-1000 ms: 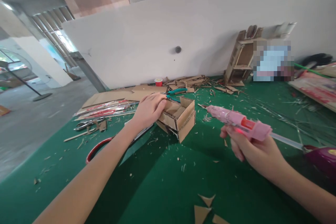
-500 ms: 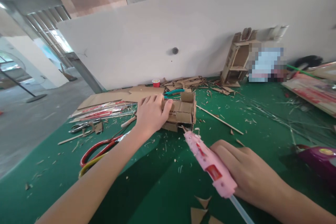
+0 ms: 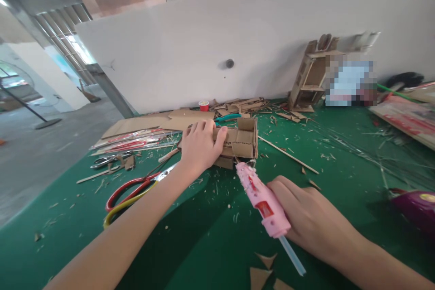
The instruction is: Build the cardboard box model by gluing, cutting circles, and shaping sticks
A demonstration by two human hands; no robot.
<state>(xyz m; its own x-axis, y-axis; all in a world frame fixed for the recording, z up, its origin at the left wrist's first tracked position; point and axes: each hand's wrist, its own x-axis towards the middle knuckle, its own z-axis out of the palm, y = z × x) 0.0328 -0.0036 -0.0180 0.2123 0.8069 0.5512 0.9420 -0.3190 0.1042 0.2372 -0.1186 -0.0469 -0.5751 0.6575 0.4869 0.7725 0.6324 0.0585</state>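
Observation:
My left hand (image 3: 203, 145) lies over a small cardboard structure (image 3: 243, 144), its fingers wrapped across the left part and the thumb on top. Box-like cardboard flaps stand up at the structure's right end. My right hand (image 3: 301, 208) is closed around a pink hot glue gun (image 3: 263, 204) with a clear glue stick (image 3: 292, 256) jutting from its rear. The gun's nozzle points up and left, at the near lower edge of the cardboard; whether it touches cannot be told. Scissors (image 3: 136, 192) with red and yellow handles lie beside my left forearm, which partly covers them.
Behind the structure lie teal-handled pliers (image 3: 228, 118), a red cup (image 3: 204, 106) and cardboard scraps (image 3: 243, 106). A taller cardboard model (image 3: 309, 77) leans near the white wall. A wooden stick (image 3: 288, 155) lies on the green table, with a purple object (image 3: 414, 206) at right.
The glue gun and my right hand have shifted a little up and left, bringing the nozzle closer under the cardboard structure. My left hand keeps its hold. The view has shifted slightly.

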